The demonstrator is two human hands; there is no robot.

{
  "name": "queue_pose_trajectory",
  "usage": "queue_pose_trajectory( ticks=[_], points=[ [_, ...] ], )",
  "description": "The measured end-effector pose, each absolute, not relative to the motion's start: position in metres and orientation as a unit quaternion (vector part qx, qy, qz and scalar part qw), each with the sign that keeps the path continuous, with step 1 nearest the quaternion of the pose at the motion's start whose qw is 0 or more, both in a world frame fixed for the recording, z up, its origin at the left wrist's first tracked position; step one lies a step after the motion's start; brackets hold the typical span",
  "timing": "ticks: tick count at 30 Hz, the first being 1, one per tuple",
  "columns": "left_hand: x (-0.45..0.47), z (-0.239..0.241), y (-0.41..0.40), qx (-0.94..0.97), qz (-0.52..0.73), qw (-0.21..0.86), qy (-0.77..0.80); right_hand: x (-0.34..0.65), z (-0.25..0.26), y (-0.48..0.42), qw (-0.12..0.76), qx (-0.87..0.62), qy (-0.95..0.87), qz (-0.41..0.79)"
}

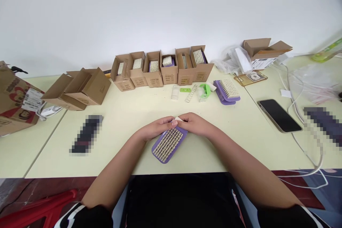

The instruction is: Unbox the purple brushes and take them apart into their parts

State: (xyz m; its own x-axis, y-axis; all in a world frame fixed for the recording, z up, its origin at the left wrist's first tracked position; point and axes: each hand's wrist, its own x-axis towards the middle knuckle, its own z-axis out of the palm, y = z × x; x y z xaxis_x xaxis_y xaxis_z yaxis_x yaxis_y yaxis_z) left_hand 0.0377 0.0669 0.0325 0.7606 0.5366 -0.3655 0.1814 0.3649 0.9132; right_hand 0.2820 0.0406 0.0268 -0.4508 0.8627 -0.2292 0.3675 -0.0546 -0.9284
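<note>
Purple plastic scrub brush (179,136) sitting angled diag., cream bristles (167,145) facing up, far end being held by L hand (157,128) & R hand (195,123), white tab (178,118) poking out btwn them.

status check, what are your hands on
Left hand and right hand meeting on end of purple bristle brush, bristles up. White scrap between them. Second brush lying further up table, apart from hands.

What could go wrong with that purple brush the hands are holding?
The purple bristle brush could slip from the left hand and right hand and fall off the nearby table edge. Reaching across could also knock the loose metal coil spring, which might roll away.
</note>
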Motion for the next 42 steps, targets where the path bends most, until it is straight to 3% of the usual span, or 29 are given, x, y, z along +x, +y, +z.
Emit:
queue_pose_trajectory(
  ticks=[3,7,17,25,34,39,42],
  points=[
    [0.036,0.036,0.071,0.593,0.163,0.716,0.329,0.283,0.023,0.045,0.299,-0.474,-0.599,0.572],
    [0.030,0.052,0.073,0.694,0.178,0.618,0.323,0.284,0.020,0.050,0.369,-0.537,-0.562,0.509],
    [0.035,0.080,0.050,0.779,0.118,0.468,0.400,0.287,0.016,0.053,0.318,-0.523,-0.573,0.546],
    [0.047,0.072,0.041,0.823,0.118,0.311,0.462,0.274,0.013,0.048,0.387,-0.533,-0.539,0.525],
    [0.053,0.062,0.043,0.818,0.163,0.286,0.472,0.262,0.008,0.049,0.476,-0.496,-0.477,0.548],
    [0.052,0.070,0.043,0.822,0.158,0.301,0.456,0.266,0.010,0.048,0.462,-0.501,-0.501,0.533],
    [0.048,0.082,0.043,0.814,0.164,0.366,0.420,0.273,0.015,0.044,0.443,-0.492,-0.562,0.496]
  ],
)
